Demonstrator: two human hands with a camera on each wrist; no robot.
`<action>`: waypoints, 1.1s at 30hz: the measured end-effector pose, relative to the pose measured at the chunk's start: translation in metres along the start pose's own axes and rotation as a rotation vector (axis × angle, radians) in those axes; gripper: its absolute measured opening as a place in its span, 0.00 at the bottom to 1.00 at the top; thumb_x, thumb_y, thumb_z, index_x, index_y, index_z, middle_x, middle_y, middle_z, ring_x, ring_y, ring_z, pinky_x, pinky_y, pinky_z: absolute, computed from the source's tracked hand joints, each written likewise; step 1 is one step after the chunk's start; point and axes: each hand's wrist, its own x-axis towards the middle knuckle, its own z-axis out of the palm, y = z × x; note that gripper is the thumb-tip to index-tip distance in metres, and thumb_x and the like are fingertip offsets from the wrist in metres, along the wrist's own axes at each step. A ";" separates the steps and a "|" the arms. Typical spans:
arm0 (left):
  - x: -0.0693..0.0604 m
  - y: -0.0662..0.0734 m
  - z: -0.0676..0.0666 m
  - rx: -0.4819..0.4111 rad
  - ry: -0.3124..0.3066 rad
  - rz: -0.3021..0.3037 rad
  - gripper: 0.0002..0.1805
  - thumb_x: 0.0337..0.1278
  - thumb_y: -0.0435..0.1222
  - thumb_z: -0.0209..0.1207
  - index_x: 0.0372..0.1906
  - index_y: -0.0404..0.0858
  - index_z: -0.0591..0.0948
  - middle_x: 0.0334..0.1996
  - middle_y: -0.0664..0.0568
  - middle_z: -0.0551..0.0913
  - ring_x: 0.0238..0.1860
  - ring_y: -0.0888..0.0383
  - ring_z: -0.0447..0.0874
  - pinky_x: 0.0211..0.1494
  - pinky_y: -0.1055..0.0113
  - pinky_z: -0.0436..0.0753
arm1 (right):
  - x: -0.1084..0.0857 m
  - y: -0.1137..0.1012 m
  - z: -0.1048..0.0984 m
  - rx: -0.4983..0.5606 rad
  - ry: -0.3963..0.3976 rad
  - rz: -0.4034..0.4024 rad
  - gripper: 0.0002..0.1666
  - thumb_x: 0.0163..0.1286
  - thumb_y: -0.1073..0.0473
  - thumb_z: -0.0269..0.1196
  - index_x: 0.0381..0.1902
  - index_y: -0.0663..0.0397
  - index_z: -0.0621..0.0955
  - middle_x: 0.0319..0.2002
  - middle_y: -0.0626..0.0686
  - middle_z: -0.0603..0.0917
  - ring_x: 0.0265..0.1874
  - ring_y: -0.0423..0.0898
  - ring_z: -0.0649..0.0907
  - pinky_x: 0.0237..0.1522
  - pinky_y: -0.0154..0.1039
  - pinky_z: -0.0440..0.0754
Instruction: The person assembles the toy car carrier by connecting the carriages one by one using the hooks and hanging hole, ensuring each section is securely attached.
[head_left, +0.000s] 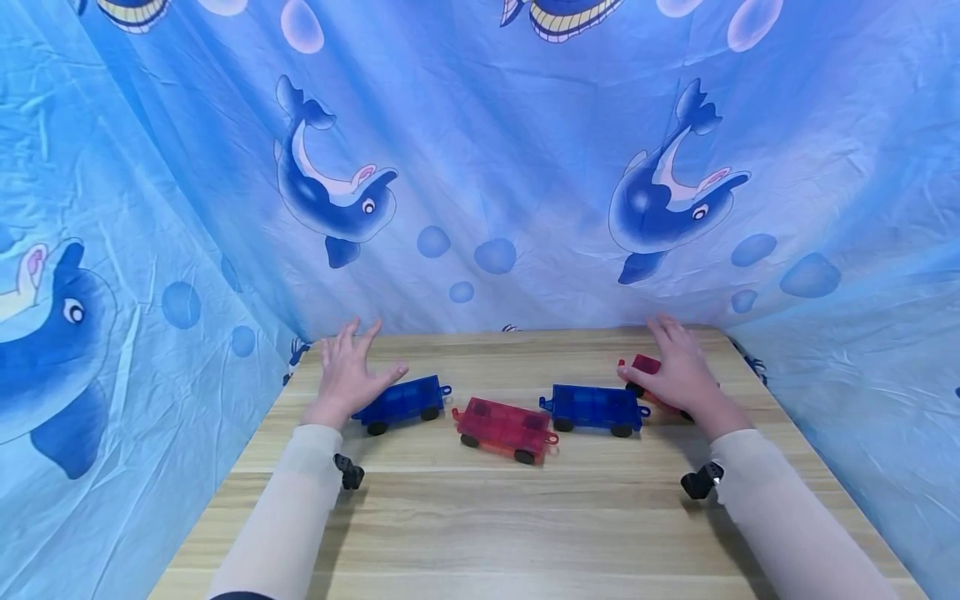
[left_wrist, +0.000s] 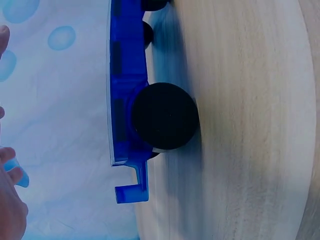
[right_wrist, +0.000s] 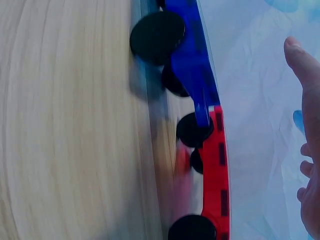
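Note:
Four-wheeled toy train cars in see-through plastic stand in a loose row on the wooden table. My left hand (head_left: 348,379), fingers spread, is over the left end of a blue car (head_left: 401,400); whether it touches cannot be told. In the left wrist view that blue car (left_wrist: 127,85) shows a hook and black wheels. My right hand (head_left: 681,372) is spread above a red car (head_left: 647,364), partly covering it. Between them stand a red car (head_left: 504,427) and another blue car (head_left: 597,406). The right wrist view shows the thumb (right_wrist: 302,60) raised apart from the red car (right_wrist: 216,185).
The wooden table (head_left: 480,525) reaches back to a blue curtain (head_left: 480,167) printed with dolphins and bubbles, which also hangs at both sides. A small black camera (head_left: 348,472) is on the left wrist, another camera (head_left: 701,482) on the right.

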 end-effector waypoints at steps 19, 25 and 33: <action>-0.012 0.015 0.004 -0.096 -0.097 0.014 0.54 0.56 0.71 0.64 0.83 0.56 0.61 0.83 0.42 0.52 0.80 0.32 0.49 0.80 0.33 0.36 | -0.002 -0.039 0.021 0.108 -0.024 -0.056 0.67 0.62 0.22 0.67 0.83 0.58 0.58 0.81 0.64 0.57 0.78 0.70 0.56 0.74 0.73 0.51; -0.016 0.021 0.008 -0.141 -0.116 0.032 0.52 0.58 0.65 0.68 0.83 0.55 0.62 0.81 0.41 0.56 0.79 0.31 0.52 0.76 0.26 0.46 | -0.004 -0.055 0.027 0.134 -0.042 -0.085 0.64 0.63 0.28 0.71 0.83 0.56 0.59 0.81 0.63 0.59 0.78 0.71 0.56 0.73 0.75 0.51; -0.020 0.027 0.013 -0.154 -0.169 0.030 0.53 0.56 0.69 0.66 0.83 0.55 0.61 0.80 0.41 0.59 0.78 0.32 0.53 0.75 0.27 0.49 | -0.007 -0.075 0.036 0.159 -0.046 -0.098 0.63 0.63 0.26 0.70 0.83 0.54 0.61 0.79 0.62 0.62 0.78 0.68 0.59 0.72 0.75 0.54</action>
